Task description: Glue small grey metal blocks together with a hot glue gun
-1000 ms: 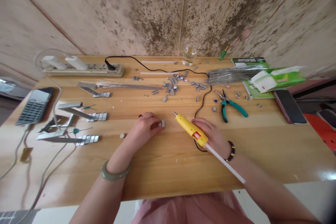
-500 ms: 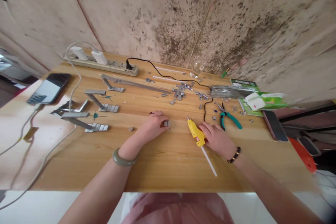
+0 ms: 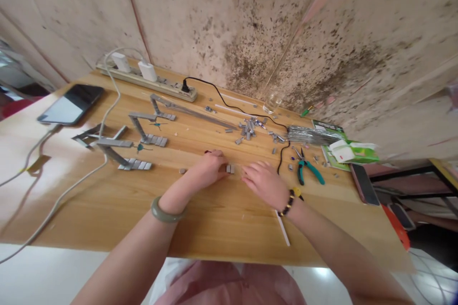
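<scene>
My left hand (image 3: 212, 170) rests on the table, closed, with thumb and finger at a pair of small grey blocks (image 3: 230, 168) lying side by side. Just to the right is my right hand (image 3: 265, 182), its fingertips drawn together towards the blocks with a narrow gap between. Anything in that pinch is too small to make out. Under and beside my right wrist lies a yellow hot glue gun (image 3: 296, 194), mostly hidden; its white glue stick (image 3: 283, 229) sticks out towards the front edge. A round grey piece (image 3: 182, 171) lies left of my left hand.
Several grey stepped stands (image 3: 134, 164) stand at the left, near a phone (image 3: 71, 104) and white cable. Loose grey pieces (image 3: 249, 127), a wire bundle (image 3: 309, 134) and a power strip (image 3: 168, 88) lie behind. Teal-handled pliers (image 3: 310, 171) and another phone (image 3: 364, 185) are at right.
My right hand has left the glue gun and moved left, close to the grey blocks. My left hand stays at the blocks. The view has shifted slightly.
</scene>
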`<state>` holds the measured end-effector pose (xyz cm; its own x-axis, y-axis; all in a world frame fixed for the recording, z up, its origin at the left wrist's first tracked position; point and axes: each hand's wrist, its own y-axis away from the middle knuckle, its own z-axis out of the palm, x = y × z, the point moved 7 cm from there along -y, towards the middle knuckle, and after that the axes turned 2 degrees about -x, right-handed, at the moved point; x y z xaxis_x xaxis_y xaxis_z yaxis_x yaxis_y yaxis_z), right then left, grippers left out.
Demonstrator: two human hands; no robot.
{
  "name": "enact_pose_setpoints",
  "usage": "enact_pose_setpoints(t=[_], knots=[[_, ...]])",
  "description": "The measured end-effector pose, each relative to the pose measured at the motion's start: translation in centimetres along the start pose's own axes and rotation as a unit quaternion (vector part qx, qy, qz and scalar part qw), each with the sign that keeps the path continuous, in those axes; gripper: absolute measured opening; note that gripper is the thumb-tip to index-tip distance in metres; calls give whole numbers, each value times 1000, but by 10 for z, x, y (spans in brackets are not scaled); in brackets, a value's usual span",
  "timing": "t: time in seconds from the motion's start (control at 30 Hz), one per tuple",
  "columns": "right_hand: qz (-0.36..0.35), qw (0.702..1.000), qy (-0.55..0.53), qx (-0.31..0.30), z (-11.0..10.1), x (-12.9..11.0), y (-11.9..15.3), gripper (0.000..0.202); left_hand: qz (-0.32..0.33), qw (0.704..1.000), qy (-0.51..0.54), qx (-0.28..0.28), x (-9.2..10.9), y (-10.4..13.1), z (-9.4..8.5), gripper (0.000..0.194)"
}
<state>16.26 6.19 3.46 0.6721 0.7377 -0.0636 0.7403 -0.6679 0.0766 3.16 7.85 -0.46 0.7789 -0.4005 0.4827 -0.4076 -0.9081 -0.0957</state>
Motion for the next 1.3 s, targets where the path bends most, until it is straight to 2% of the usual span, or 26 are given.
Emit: enact_pose_setpoints(t=[0.1,0.2,0.47,0.87,0.93,1.07,1.17,1.3], knots=[[26,998,-31,-43,16,-1,-28,17,2,1000,5,-11,0,0,1,8],[28,997,-49,-61,24,1,-40,10,0,1000,12,-19,0,-1,2,10],[15,992,-96,-77,32,7,-47,7,-26,999,30,-5,-5,-3,5,12],[16,988,-122,-93,29,4,-51,8,-29,999,44,1,-10,-5,10,9],[21,988,-128,-85,27,4,-48,14,-26,999,40,-1,-9,-4,9,10],[35,984,-166,-56,16,13,-30,40,-16,999,49,8,-8,-3,7,10],[49,974,-222,-4,3,29,-6,41,-22,998,56,11,-9,-3,7,9],[77,958,-277,22,-3,52,28,38,-30,998,50,10,-11,-4,6,6]])
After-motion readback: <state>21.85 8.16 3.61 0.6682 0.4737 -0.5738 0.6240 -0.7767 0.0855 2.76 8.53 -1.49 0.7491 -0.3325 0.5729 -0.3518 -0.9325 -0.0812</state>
